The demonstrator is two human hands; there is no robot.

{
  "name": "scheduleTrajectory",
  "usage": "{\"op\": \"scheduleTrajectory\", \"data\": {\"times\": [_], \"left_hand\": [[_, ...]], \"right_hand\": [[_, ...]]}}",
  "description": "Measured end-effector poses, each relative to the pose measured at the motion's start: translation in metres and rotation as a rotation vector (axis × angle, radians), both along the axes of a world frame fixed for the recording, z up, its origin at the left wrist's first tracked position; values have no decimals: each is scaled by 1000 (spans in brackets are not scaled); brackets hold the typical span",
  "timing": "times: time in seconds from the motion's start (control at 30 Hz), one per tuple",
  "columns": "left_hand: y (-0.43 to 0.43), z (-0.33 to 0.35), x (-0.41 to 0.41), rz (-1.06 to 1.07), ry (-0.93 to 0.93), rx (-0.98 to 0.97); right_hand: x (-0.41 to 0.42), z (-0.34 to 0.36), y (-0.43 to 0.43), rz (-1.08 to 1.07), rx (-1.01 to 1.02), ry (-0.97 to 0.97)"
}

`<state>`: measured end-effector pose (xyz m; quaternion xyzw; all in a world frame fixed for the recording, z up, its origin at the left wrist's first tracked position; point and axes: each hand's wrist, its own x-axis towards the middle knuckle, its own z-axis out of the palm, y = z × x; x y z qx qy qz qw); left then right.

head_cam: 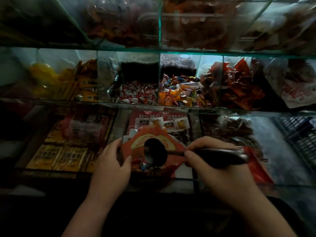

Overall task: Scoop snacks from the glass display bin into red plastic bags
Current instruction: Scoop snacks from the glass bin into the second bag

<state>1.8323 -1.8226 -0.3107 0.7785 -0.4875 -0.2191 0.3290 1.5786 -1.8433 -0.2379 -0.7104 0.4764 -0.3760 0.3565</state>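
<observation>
The red bag (172,160) is thin, crinkled, faintly glossy plastic. The scoop (154,153) has a polished metal bowl and a dark, probably plastic, handle. At twelve o'clock, candies (179,93) in shiny wrappers lie behind smooth glass dividers (160,79).

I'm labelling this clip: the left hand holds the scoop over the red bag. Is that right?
No. The head view shows the right hand holding the scoop over the red bag. The left hand holds the bag's edge.
</observation>
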Motion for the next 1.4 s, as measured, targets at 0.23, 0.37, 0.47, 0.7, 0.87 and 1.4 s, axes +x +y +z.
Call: {"op": "scheduleTrajectory", "data": {"times": [0.23,0.37,0.47,0.7,0.87,1.4], "left_hand": [[1,-25,-7,39,51,-171],[0,-30,-3,79,91,-185],[1,-33,-3,76,91,-187],[0,-37,-1,90,160,-263],[1,-43,0,120,264,-274],[4,-39,4,165,272,-290]], "right_hand": [[43,-63,-25,327,19,362],[55,-87,-37,404,9,457],[71,-100,-36,368,16,520],[91,-113,-40,-73,344,141],[98,-120,-42,-378,514,-82],[63,-100,-25,-516,537,-504]]}}
